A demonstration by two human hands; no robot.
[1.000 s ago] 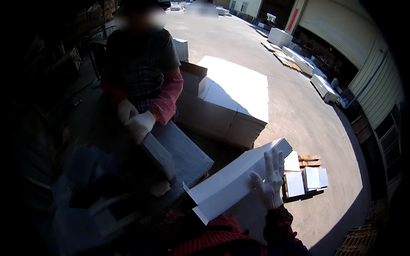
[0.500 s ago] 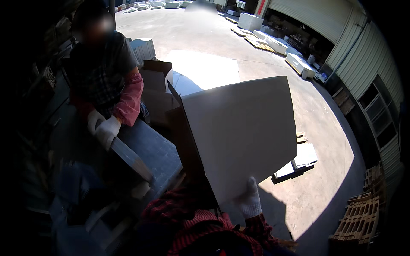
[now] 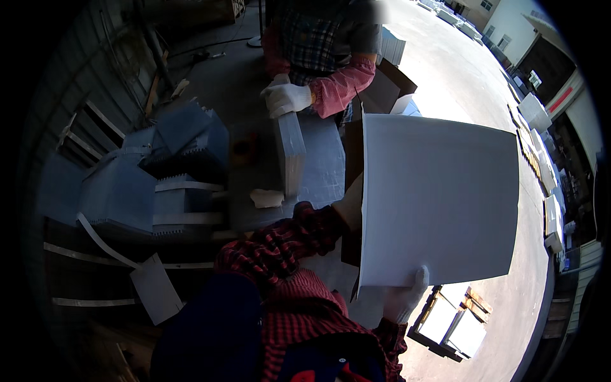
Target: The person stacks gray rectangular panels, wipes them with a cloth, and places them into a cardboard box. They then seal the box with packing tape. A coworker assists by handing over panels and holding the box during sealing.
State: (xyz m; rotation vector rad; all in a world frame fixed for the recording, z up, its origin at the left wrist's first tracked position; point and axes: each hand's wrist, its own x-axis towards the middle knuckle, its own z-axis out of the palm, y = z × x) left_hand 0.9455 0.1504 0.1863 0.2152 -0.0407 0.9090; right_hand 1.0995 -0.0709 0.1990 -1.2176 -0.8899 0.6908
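A cardboard box (image 3: 439, 197), white outside and brown on its inner side, is held up in front of me, its broad white face toward me. Gripping its lower edge is my right hand (image 3: 402, 299) in a white glove, the thumb lying on the white face. My left hand (image 3: 350, 200) reaches to the box's left side; its fingers are hidden behind the cardboard. Across from me a co-worker's white-gloved hands (image 3: 286, 97) rest on the end of a stack of grey slabs (image 3: 290, 156) standing on edge on a table (image 3: 324, 156).
Bundles of grey slabs (image 3: 118, 191) with pale straps lie to the left. An open brown carton (image 3: 385, 89) is beside the co-worker. A pallet with white pieces (image 3: 468, 334) sits on the sunlit ground at lower right. A scrap (image 3: 266, 198) lies by the slabs.
My view has swung left, so the co-worker and slabs sit further right. The box has turned more squarely toward me, my right hand still on its lower edge. My left forearm now shows.
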